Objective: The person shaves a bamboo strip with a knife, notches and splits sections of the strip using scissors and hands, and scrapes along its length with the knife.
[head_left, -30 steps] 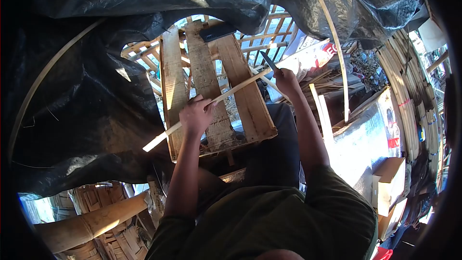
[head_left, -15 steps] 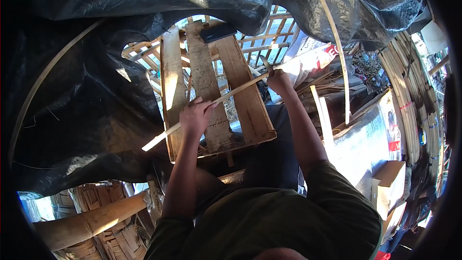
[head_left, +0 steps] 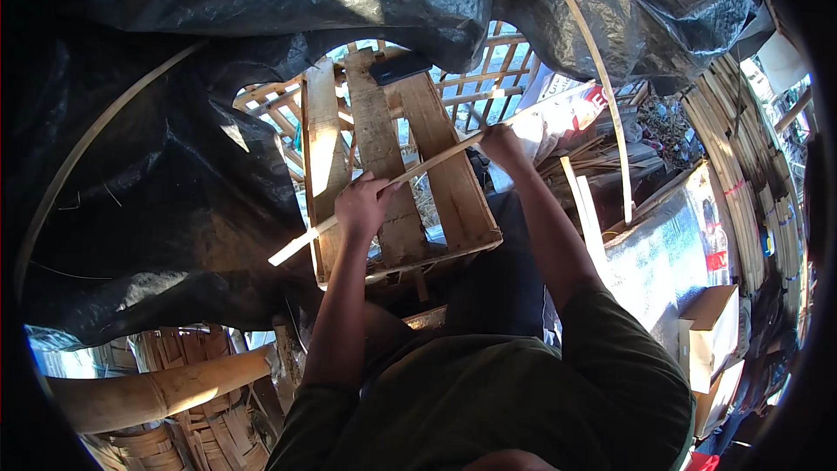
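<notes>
A long, pale bamboo strip (head_left: 427,165) runs slantwise over a slatted wooden crate (head_left: 377,157), from low left to upper right. My left hand (head_left: 361,207) is closed around the strip near its lower end, above the crate's left slats. Farther up the strip, my right hand (head_left: 506,150) is closed on what looks like a knife (head_left: 486,113); its narrow blade shows above my fist, against the strip. The handle is hidden in my fingers. A dark phone-like slab (head_left: 400,68) lies at the crate's far end.
Black plastic sheeting (head_left: 166,174) hangs at the left and overhead, with bent bamboo hoops (head_left: 602,70). Split sticks (head_left: 602,157) and a printed sack (head_left: 567,113) lie to the right. A cardboard box (head_left: 708,323) stands lower right; a thick bamboo pole (head_left: 166,391) crosses lower left.
The crate and both hands appear slightly shifted as the view moves. My right hand has turned a little and sits slightly lower on the strip. Both hands keep their hold.
</notes>
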`<act>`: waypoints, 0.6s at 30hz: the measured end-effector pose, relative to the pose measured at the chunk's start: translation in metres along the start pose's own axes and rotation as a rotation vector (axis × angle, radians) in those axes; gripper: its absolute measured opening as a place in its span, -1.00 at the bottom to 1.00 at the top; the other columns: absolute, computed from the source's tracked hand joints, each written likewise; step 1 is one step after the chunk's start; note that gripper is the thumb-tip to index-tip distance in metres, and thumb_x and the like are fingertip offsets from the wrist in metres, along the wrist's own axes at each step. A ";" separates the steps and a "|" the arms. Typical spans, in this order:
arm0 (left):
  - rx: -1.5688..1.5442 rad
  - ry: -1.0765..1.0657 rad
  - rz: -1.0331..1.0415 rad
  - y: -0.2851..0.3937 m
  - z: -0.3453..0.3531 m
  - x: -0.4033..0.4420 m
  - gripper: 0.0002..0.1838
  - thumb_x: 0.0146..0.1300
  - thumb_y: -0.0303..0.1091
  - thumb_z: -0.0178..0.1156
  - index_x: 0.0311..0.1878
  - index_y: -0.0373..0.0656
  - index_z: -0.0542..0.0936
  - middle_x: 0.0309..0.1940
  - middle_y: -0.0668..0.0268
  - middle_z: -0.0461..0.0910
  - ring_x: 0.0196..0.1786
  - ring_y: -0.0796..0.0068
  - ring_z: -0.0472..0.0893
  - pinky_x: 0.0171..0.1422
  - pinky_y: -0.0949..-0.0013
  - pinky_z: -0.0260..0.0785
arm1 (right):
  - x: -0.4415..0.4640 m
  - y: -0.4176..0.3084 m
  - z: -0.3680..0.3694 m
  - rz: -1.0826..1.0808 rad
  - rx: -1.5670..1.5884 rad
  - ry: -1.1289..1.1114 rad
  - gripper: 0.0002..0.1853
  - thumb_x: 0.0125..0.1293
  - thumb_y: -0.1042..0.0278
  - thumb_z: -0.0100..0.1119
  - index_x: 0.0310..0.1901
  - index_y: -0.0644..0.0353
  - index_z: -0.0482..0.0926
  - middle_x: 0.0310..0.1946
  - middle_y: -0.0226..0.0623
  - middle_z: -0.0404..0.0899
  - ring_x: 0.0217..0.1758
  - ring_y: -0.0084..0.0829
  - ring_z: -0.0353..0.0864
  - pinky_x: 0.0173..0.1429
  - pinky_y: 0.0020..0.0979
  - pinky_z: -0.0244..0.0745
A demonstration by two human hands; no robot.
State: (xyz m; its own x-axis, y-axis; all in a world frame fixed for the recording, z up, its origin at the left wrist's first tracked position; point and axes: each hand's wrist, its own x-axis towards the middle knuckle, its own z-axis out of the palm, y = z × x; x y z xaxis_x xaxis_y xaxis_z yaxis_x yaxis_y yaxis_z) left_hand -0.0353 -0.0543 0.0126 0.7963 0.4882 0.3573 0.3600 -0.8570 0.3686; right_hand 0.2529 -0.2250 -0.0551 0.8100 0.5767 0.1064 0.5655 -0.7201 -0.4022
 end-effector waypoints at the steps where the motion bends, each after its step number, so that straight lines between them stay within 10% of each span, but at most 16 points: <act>1: -0.006 0.001 0.004 0.000 0.000 -0.002 -0.71 0.23 0.06 0.28 -0.36 0.07 0.73 -0.48 0.32 0.51 -0.36 0.20 0.61 -0.29 0.17 0.43 | -0.006 -0.007 -0.026 0.150 0.069 -0.058 -0.49 0.49 0.07 -0.17 -0.30 0.37 0.64 -0.37 0.18 0.67 -0.25 -0.01 0.74 -0.07 0.00 0.60; 18: -0.040 0.051 -0.007 -0.008 0.006 -0.004 -0.69 0.18 0.11 0.31 -0.34 0.11 0.76 -0.43 0.30 0.56 -0.33 0.19 0.64 -0.27 0.16 0.45 | -0.040 0.002 -0.020 0.280 0.266 0.111 -0.40 0.52 -0.02 -0.18 -0.25 0.45 0.63 -0.47 0.18 0.65 -0.46 0.02 0.71 -0.35 -0.03 0.60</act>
State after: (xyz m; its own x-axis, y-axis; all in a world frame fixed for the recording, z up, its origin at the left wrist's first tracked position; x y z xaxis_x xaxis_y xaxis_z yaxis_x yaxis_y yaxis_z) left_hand -0.0382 -0.0508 0.0030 0.7676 0.5024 0.3980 0.3443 -0.8469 0.4051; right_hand 0.2246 -0.2570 -0.0422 0.9472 0.3166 0.0505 0.2719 -0.7099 -0.6497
